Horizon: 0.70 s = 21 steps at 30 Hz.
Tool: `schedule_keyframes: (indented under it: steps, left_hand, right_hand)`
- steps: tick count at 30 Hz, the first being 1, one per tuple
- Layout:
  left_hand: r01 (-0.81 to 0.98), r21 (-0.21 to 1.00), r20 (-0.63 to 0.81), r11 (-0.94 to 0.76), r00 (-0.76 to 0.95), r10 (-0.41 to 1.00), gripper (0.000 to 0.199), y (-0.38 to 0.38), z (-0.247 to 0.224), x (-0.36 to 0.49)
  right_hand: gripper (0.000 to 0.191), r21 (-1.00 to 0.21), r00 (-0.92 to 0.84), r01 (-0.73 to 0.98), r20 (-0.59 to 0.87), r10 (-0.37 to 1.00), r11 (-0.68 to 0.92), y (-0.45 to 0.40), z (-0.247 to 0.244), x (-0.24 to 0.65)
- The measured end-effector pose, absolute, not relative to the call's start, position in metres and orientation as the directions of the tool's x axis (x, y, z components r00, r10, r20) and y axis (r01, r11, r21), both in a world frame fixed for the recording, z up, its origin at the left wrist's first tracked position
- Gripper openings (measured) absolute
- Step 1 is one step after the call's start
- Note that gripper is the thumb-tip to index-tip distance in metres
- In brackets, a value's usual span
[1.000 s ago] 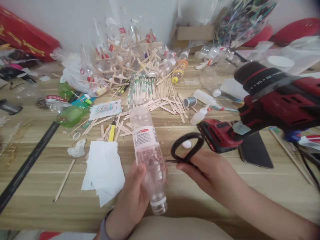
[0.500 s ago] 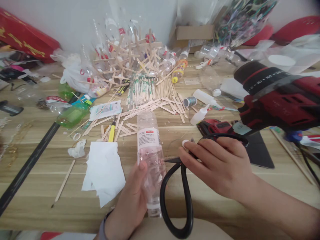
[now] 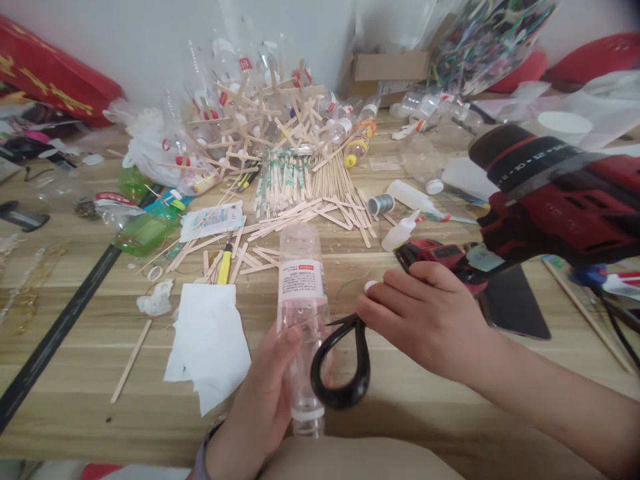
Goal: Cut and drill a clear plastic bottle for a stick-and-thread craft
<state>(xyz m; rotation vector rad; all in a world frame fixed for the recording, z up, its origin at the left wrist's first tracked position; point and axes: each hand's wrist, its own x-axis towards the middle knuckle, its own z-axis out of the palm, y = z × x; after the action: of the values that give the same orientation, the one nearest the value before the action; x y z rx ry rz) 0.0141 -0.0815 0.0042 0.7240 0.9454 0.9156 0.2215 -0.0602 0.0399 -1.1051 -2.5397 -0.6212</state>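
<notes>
Wrapped around a clear plastic bottle (image 3: pixel 303 287) is my left hand (image 3: pixel 267 387), its thumb lying across the front. The bottle has a white label with a red mark, and its neck points down toward me. My right hand (image 3: pixel 420 320) is closed on black-handled scissors (image 3: pixel 364 373). One handle loop hangs below the fingers, in front of the bottle's right side. A dark blade tip meets or nearly meets the bottle wall; I cannot tell whether it pierces it. The rest of the scissors is hidden by the right hand.
A red power drill (image 3: pixel 560 193) looms at the right. White paper sheets (image 3: pixel 210 340) and a yellow-handled tool (image 3: pixel 225 263) lie left of the bottle. Behind are wooden sticks (image 3: pixel 295 217), a white glue bottle (image 3: pixel 400 230), a wire spool (image 3: pixel 380 204) and a green bottle (image 3: pixel 145 233).
The scissors have turned in my right hand, so the hanging loop now sits higher and farther left. The bottle has shifted slightly right in my left hand.
</notes>
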Motion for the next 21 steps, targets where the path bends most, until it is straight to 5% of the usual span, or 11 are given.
schedule_keyframes:
  steps: [3, 6, 11, 14, 18, 21]
  left_hand:
    - [-0.403, 0.749, -0.425, 0.526, 0.318, 0.848, 0.035, -0.081, 0.001, 0.012]
    - [-0.381, 0.792, -0.387, 0.478, 0.293, 0.874, 0.038, -0.083, -0.006, 0.009]
    - [-0.362, 0.832, -0.334, 0.421, 0.280, 0.900, 0.036, -0.086, -0.011, 0.006]
    - [-0.417, 0.748, -0.427, 0.516, 0.293, 0.855, 0.037, -0.085, -0.008, 0.010]
    - [-0.387, 0.687, -0.516, 0.615, 0.336, 0.788, 0.043, -0.083, -0.003, 0.014]
    - [-0.357, 0.700, -0.520, 0.619, 0.339, 0.784, 0.044, -0.084, -0.003, 0.013]
  right_hand:
    - [0.037, 0.028, -0.594, 0.772, 0.386, 0.705, 0.635, -0.059, 0.038, 0.218]
    - [0.029, -0.241, -0.517, 0.784, 0.256, 0.817, 0.572, -0.063, 0.035, 0.215]
    - [0.033, -0.447, -0.422, 0.798, 0.064, 0.904, 0.404, -0.071, 0.034, 0.212]
    - [0.033, -0.333, -0.479, 0.773, 0.251, 0.841, 0.540, -0.072, 0.035, 0.213]
    - [0.034, 0.117, -0.576, 0.789, 0.482, 0.660, 0.603, -0.070, 0.034, 0.218]
    - [0.030, 0.187, -0.609, 0.772, 0.491, 0.623, 0.607, -0.068, 0.030, 0.219]
